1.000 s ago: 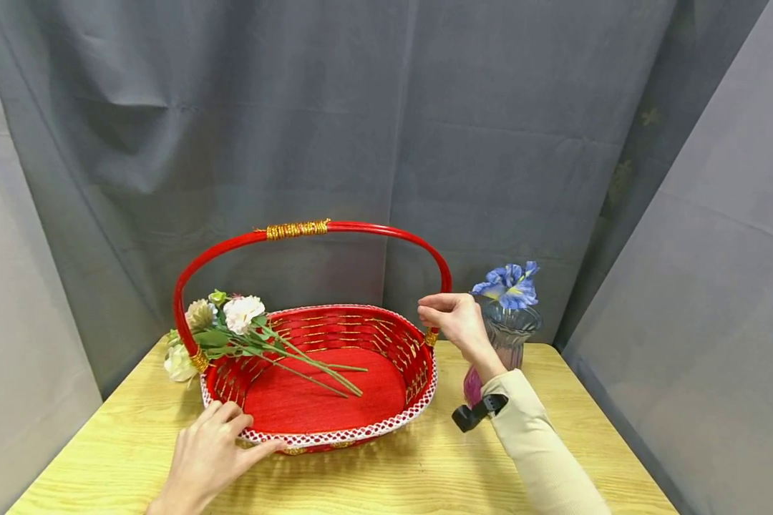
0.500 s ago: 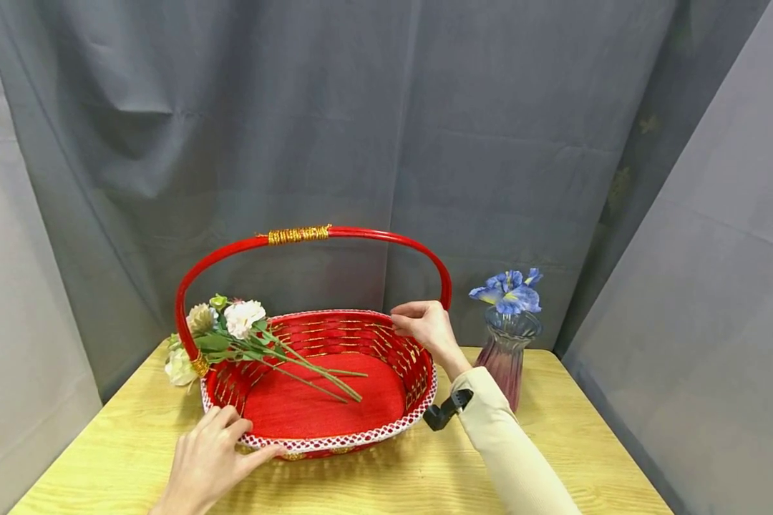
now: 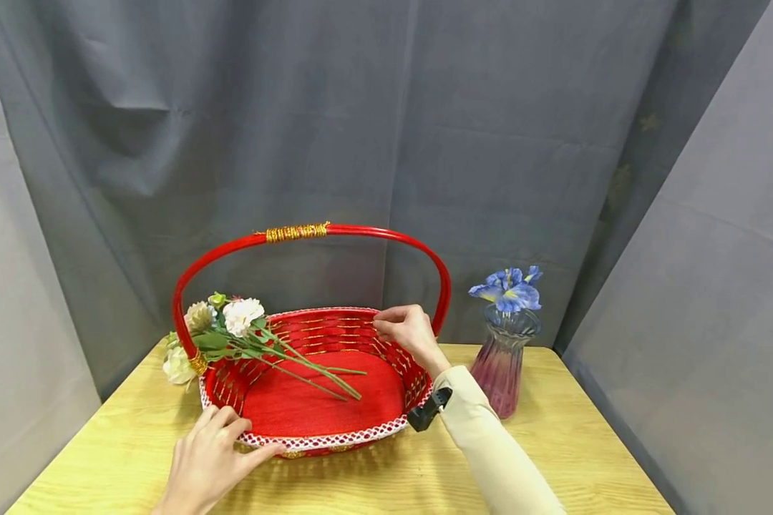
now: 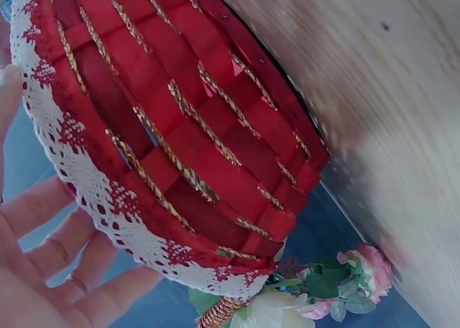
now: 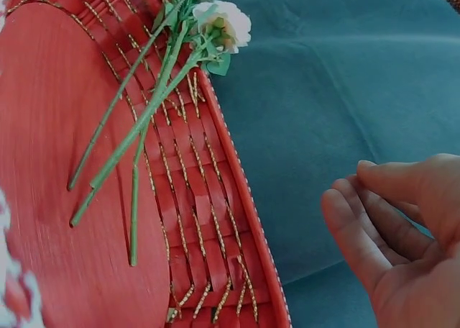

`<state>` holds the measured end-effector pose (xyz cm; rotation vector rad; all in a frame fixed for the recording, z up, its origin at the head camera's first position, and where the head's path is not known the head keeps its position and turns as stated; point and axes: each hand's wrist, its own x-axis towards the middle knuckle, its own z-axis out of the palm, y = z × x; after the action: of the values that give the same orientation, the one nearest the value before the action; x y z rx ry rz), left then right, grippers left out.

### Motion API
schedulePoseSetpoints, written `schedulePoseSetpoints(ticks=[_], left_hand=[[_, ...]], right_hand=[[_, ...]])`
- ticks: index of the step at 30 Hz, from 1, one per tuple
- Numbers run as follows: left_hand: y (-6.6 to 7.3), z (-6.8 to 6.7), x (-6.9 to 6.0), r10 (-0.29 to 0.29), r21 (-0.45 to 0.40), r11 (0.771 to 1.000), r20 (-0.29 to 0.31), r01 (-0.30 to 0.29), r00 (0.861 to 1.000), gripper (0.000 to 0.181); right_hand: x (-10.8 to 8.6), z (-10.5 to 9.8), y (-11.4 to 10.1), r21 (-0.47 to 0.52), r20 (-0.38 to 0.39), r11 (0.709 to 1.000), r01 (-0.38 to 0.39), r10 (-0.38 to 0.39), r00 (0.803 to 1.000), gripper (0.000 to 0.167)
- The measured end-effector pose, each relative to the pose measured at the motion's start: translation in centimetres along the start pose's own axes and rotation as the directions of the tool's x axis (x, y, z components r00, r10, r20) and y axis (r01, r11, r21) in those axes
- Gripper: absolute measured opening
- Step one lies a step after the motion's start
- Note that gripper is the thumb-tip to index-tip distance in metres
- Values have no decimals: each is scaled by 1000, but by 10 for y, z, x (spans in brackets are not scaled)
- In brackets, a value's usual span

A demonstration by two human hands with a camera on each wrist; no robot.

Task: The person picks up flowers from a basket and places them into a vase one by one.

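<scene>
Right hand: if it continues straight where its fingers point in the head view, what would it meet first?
Probably the white flower at the back left of the basket: the right hand points left, roughly toward it. Depth is unclear, so it could pass above or behind.

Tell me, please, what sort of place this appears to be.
Probably a staged booth: a dark grey fabric curtain hangs behind a yellowish wooden table, pale grey fabric panels flank it, and a red woven basket stands there.
</scene>
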<state>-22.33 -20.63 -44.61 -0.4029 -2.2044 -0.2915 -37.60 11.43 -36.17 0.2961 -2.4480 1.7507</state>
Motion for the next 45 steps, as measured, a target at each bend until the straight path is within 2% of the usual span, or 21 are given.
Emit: schedulePoseSetpoints(ticks=[4, 12, 19, 25, 35, 39, 45], left_hand=[[-1, 0, 1, 19, 0, 1000, -9, -19, 1000, 57], [-2, -1, 4, 24, 23, 999, 28, -24, 999, 56], [-2, -2, 5, 10, 25, 1000, 54, -12, 998, 54], [-2, -2, 5, 15, 25, 1000, 48, -16, 999, 55], [-2, -2, 5, 21, 36, 999, 53, -23, 998, 56], [-2, -1, 5, 13, 36, 999, 69, -16, 998, 56], [-2, -1, 6, 13, 36, 999, 67, -15, 998, 54]], right_hand=[[5, 9, 0, 19, 29, 1000, -6, 5, 1000, 15], [9, 32, 3, 14, 58, 1000, 12, -13, 998, 14], [14, 50, 4, 79, 131, 997, 13, -23, 991, 18], [17, 65, 1, 83, 239, 997, -6, -14, 971, 16], [19, 91, -5, -50, 326, 998, -45, 59, 943, 17], [21, 97, -5, -109, 373, 993, -43, 80, 924, 16], [23, 107, -5, -166, 452, 985, -55, 126, 883, 20]])
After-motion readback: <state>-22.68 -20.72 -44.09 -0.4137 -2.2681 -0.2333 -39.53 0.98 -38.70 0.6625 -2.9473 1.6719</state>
